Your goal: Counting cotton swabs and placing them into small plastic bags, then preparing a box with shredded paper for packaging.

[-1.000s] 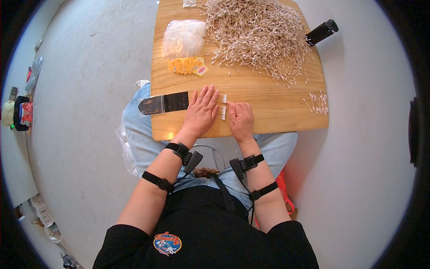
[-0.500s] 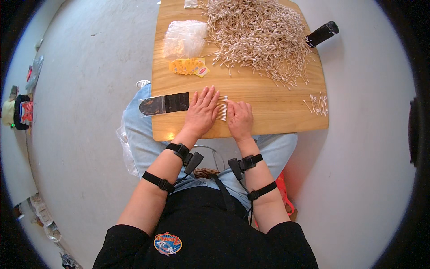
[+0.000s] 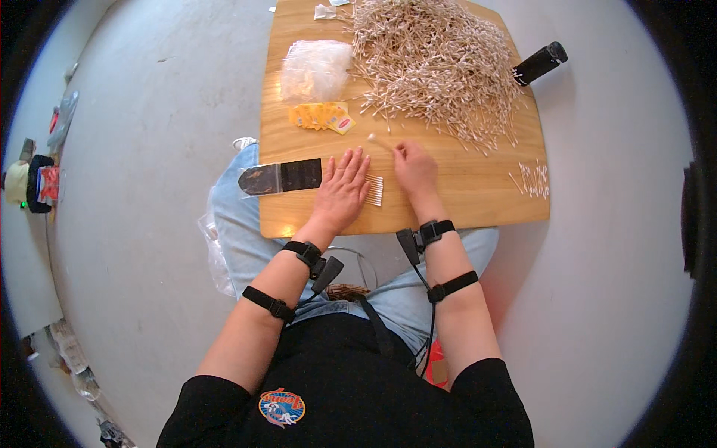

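My left hand [image 3: 341,193] lies flat with fingers stretched, over part of a neat row of cotton swabs [image 3: 376,192]; white tips and stems show past its right edge. A clear bag with a black strip [image 3: 301,175] lies just left of that hand, its rounded end past the table's left edge. To the right, my right hand [image 3: 416,170] is closed in a pinch on a single cotton swab [image 3: 382,143], which points up and left above the table. A large heap of cotton swabs [image 3: 441,63] covers the far part of the table.
On the wooden table [image 3: 463,194], a stack of clear plastic bags [image 3: 317,71] and fanned yellow cards [image 3: 323,116] lie at far left. A black cylindrical object [image 3: 541,64] is at the far right edge. Several loose swabs [image 3: 532,181] lie near the right edge.
My right hand has moved right and slightly up, away from the row, and a swab now shows in its fingers. My left hand stays flat over the row.
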A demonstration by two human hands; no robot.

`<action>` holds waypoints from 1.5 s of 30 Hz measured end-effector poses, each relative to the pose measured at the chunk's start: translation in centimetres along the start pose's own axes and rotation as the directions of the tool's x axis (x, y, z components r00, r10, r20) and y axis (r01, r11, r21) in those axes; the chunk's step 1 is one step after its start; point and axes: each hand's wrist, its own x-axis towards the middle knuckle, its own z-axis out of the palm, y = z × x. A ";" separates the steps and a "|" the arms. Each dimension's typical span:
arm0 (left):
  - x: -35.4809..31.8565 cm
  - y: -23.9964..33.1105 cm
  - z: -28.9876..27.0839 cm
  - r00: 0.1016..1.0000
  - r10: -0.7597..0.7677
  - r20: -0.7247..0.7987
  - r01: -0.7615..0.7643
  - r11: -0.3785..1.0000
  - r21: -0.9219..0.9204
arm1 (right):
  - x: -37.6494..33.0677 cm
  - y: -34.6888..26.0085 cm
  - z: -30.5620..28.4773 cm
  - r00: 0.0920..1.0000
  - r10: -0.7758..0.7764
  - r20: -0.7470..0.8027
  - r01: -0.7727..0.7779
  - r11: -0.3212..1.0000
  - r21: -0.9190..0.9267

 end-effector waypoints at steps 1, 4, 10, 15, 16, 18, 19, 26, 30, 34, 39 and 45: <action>0.0 0.1 -0.1 1.000 -0.007 0.003 0.007 1.000 -0.005 | 0.1 0.1 -0.1 1.000 -0.005 0.002 0.005 1.000 0.000; -0.2 -0.2 0.1 1.000 -0.018 -0.017 0.018 1.000 -0.022 | -0.7 -0.3 0.6 0.998 0.036 -0.045 -0.033 0.997 0.067; -0.4 -0.1 0.7 0.997 -0.004 -0.081 0.001 0.999 -0.034 | -9.1 -1.4 1.4 0.906 -0.414 0.092 0.422 0.900 -0.107; -0.4 -0.5 1.4 0.996 -0.016 -0.092 0.008 0.997 -0.082 | -8.9 -2.5 1.9 0.921 -0.327 0.214 0.387 0.836 -0.390; -0.6 -0.7 1.5 0.995 -0.028 -0.092 0.021 0.997 -0.078 | -8.8 -2.7 2.1 0.916 -0.336 0.221 0.398 0.833 -0.383; -0.7 -0.8 1.4 0.992 -0.005 -0.124 -0.005 0.997 -0.083 | -8.7 -2.9 2.1 0.917 -0.285 0.279 0.380 0.838 -0.391; -0.8 -1.4 1.4 0.991 -0.021 -0.130 0.010 0.996 -0.086 | -8.7 -3.1 2.2 0.910 -0.296 0.289 0.394 0.832 -0.391; -4.2 -6.7 -5.9 0.839 -0.418 -0.348 0.328 0.899 -0.289 | -8.0 -4.1 1.5 0.899 -0.297 0.321 0.414 0.817 -0.402; -5.5 -8.9 -5.9 0.810 -0.516 -0.280 0.471 0.856 -0.215 | -6.6 -6.7 3.2 0.849 -0.366 0.381 0.498 0.795 -0.346; -5.0 -9.4 -5.9 0.816 -0.553 -0.170 0.530 0.832 -0.165 | -5.8 -7.8 5.9 0.816 -0.432 0.383 0.557 0.764 -0.325; -5.2 -10.6 -5.8 0.839 -0.528 -0.133 0.496 0.842 -0.213 | -5.2 -9.6 6.8 0.775 -0.514 0.369 0.615 0.747 -0.252; -5.6 -11.4 -5.9 0.838 -0.539 -0.085 0.468 0.790 -0.397 | -4.2 -10.5 7.7 0.735 -0.579 0.352 0.671 0.697 -0.254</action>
